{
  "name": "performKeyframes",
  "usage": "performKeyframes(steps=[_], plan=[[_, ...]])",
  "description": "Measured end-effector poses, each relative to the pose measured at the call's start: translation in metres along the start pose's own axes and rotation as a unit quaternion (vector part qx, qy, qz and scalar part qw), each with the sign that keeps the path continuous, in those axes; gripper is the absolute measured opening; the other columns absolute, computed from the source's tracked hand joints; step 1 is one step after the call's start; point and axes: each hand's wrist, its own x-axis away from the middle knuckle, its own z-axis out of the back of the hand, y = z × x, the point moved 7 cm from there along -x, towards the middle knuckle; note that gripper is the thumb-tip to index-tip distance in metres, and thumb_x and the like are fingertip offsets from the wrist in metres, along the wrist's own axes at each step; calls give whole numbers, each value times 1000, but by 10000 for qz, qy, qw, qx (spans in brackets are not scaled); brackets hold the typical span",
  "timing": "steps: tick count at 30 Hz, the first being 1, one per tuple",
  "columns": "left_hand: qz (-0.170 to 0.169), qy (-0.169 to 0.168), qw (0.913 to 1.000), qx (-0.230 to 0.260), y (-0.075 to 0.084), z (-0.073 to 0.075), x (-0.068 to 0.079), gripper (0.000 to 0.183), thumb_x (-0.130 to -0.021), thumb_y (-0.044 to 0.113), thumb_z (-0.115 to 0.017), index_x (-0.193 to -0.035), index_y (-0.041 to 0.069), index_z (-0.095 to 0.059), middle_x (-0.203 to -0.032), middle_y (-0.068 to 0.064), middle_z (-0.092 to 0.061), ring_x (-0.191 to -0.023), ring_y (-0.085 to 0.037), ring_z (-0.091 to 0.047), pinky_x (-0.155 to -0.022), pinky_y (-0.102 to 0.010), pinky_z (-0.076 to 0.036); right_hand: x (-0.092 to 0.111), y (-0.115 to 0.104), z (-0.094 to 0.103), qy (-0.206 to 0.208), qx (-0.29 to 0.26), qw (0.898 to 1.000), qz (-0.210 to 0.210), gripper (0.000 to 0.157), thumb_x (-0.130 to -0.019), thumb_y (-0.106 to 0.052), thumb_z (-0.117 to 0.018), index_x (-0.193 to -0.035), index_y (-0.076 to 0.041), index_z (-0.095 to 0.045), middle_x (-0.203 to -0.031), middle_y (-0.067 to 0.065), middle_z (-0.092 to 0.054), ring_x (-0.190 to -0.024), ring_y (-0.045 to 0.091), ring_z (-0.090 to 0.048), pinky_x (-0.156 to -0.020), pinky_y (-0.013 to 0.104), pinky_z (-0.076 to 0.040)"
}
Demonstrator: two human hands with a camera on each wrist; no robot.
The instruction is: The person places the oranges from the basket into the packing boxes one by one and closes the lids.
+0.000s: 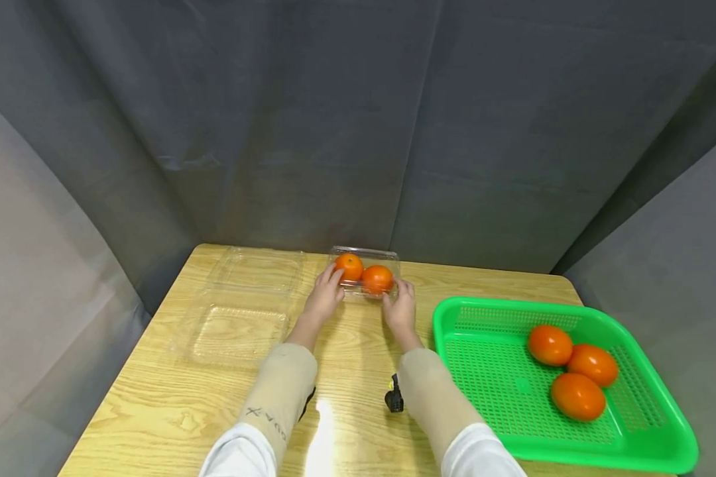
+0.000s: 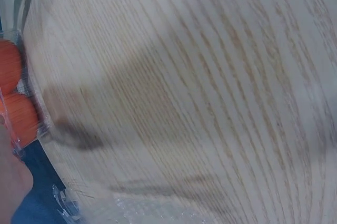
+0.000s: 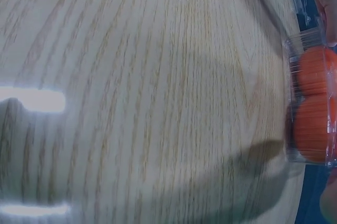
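Observation:
At the far edge of the table, a clear plastic clamshell box (image 1: 364, 252) has two round orange fruits (image 1: 349, 266) in it. My left hand (image 1: 323, 296) holds the box by its left end, thumb toward the front. The right hand (image 1: 400, 306) grips the opposite end, close beside the right-hand fruit (image 1: 377, 280). In the left wrist view the fruits (image 2: 20, 121) and part of the left hand (image 2: 13, 184) show at the left border. The right wrist view has the box (image 3: 308, 39) at its right border, with fingertips at both ends.
On the table's left lies an opened clear plastic clamshell (image 1: 238, 331), its lid toward the back. A green mesh basket (image 1: 489, 371) stands at the right with three orange fruits (image 1: 577, 396) in it. Dark curtains (image 1: 310, 132) hang right behind the table (image 1: 149, 391).

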Motion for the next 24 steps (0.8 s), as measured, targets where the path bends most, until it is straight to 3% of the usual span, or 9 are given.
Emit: performKeyframes(steps=[6,11,17,21,24], plan=[[40,159,9997,-154,5,4,2,46,-91,12,-54,-135,6,-41,-145,-16,-27,-128,-35,-32,-93,-45,-42,-1,-1,-1,-137,227,9996,62,39,-82,2,-61,-119,7,-51,-121,24,-46,-113,37,-47,-98,42,-38],[-12,395,9980,-496,11,6,8,43,-89,13,-55,-130,3,-46,-137,-18,-35,-122,-33,-38,-96,-41,-39,3,-4,-2,-211,514,9981,265,39,-84,2,-58,-122,6,-50,-126,24,-43,-117,37,-45,-97,43,-38],[-5,694,9970,-341,14,11,21,36,-89,17,-53,-122,2,-52,-129,-17,-44,-117,-30,-41,-97,-43,-36,14,-17,-2,174,767,9926,929,32,-84,2,-55,-117,3,-53,-127,23,-44,-119,35,-40,-100,44,-34],[27,676,9976,-124,15,18,33,35,-90,19,-51,-120,2,-53,-126,-15,-47,-118,-28,-41,-99,-44,-35,24,-22,0,617,653,9896,1127,27,-84,0,-55,-111,2,-56,-118,21,-49,-111,34,-44,-95,45,-36],[-131,739,9968,-258,19,26,45,31,-90,18,-51,-116,3,-55,-122,-13,-51,-115,-26,-44,-98,-43,-35,30,-22,1,851,576,9874,1206,22,-84,-1,-54,-106,2,-57,-111,19,-50,-106,34,-46,-91,45,-37]])
